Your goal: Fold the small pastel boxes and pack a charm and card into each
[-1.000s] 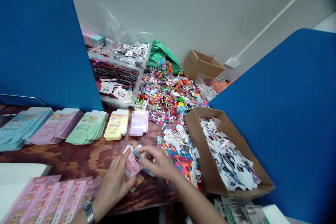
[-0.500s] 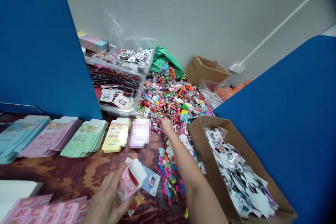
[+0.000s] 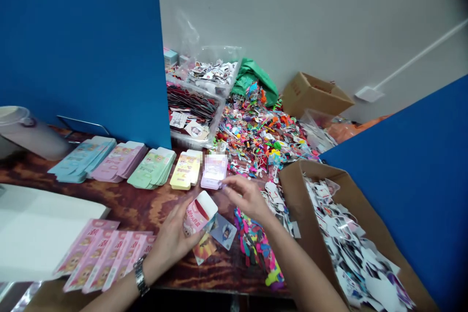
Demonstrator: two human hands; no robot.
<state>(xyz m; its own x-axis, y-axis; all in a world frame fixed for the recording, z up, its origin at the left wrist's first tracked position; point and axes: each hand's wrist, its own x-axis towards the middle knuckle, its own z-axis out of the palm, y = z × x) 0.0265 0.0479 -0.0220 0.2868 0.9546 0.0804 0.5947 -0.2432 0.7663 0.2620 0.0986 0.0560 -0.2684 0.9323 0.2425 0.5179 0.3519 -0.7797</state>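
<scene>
My left hand (image 3: 175, 234) grips a small pink printed box (image 3: 195, 222), its white top flap up and its mouth showing a red inside. My right hand (image 3: 246, 197) is just to the right of the box, thumb and fingertips pinched together. A tiny purplish bit shows at those fingertips, too small to name. Beyond them lies a stack of lilac cartons (image 3: 214, 173), partly blurred out. Under and beside the pink box are a blue picture card (image 3: 224, 231) and an orange card (image 3: 204, 248). Colourful rubbery strips (image 3: 256, 248) lie below my right wrist.
Stacks of yellow (image 3: 185, 170), green (image 3: 151, 168), pinkish-purple (image 3: 119, 161) and blue cartons (image 3: 82, 158) line the table. Several pink boxes (image 3: 102, 256) overlap at lower left. A trinket heap (image 3: 263, 131) spreads behind. A cardboard box (image 3: 292, 195) of white cutouts stands right, between blue partitions (image 3: 84, 44).
My right hand has come back from the trinket heap toward the pink box. The left hand keeps hold of the box. The view has shifted left, showing more of the table.
</scene>
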